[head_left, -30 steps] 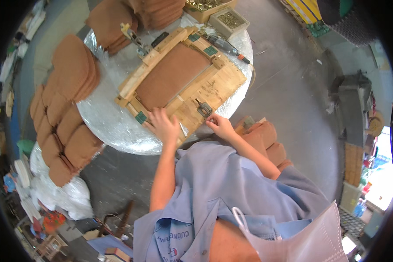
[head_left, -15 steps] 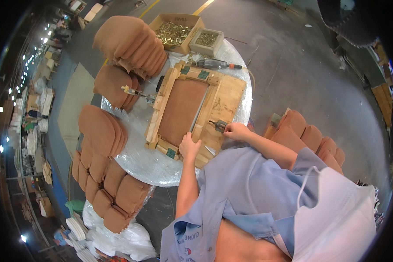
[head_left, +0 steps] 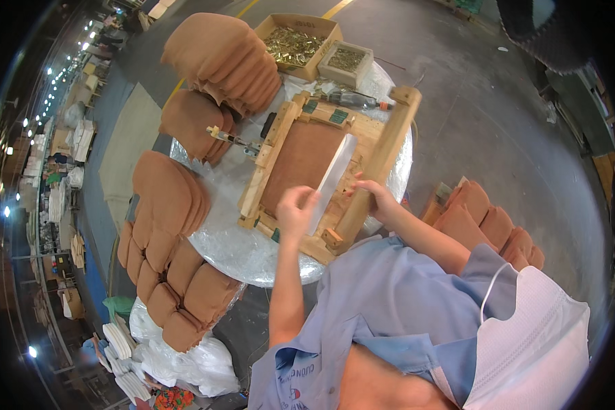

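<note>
While a brown leather piece lies inside the wooden frame, a pale flat strip is gripped by both hands: left hand, right hand.

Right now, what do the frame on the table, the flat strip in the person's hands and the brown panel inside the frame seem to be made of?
The frame looks like bare, unfinished wood: pale, with visible grain. The flat strip, held by the left hand and the right hand, is pale grey with a dull sheen, perhaps metal or plastic. The brown panel looks like matte leather or fabric; which one is unclear.
</note>
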Demonstrator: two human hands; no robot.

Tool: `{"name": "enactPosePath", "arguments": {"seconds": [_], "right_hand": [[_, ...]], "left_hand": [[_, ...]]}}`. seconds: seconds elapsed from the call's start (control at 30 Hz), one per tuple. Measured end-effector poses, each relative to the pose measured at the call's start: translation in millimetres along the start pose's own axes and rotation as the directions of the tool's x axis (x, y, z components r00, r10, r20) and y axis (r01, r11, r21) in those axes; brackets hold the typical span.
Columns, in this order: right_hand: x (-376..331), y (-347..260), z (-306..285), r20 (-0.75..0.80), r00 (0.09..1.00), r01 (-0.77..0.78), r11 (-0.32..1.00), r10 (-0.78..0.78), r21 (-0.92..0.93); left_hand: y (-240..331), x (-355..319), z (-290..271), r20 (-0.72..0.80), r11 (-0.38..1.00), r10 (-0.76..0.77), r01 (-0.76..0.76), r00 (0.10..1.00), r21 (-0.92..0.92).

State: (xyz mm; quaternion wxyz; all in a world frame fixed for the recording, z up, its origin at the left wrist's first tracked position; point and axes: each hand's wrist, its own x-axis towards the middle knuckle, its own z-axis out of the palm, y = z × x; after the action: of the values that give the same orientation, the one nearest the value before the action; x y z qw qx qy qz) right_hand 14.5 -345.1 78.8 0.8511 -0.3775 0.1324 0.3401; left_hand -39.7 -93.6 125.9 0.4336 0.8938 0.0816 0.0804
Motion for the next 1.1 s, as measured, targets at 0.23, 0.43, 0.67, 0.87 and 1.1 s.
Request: {"name": "enactPosePath", "arguments": {"seconds": [0.23,0.43,0.67,0.87,1.1], "right_hand": [[-19,-1,-45,-0.24,0.969,-0.012,0.975,0.066,0.222],[-14,-15,-47,-0.265,0.964,0.078,0.972,-0.017,0.223],[9,-10,-49,-0.167,0.986,0.019,1.0,-0.023,-0.023],[25,-10,11,0.148,0.986,-0.055,0.985,0.08,-0.163],[68,37,110,0.428,0.817,-0.226,0.897,0.387,-0.38]], "left_hand": [[-89,89,-58,-0.223,0.816,-0.098,0.207,0.97,0.54],[-127,113,-40,-0.122,0.765,-0.337,0.347,0.934,0.543],[-79,37,-64,-0.104,0.951,-0.228,0.244,0.968,0.189],[-84,-100,-39,-0.388,0.832,-0.435,0.197,0.812,-0.519],[-138,-164,-34,-0.42,0.488,-0.87,0.334,0.258,-0.806]]}}
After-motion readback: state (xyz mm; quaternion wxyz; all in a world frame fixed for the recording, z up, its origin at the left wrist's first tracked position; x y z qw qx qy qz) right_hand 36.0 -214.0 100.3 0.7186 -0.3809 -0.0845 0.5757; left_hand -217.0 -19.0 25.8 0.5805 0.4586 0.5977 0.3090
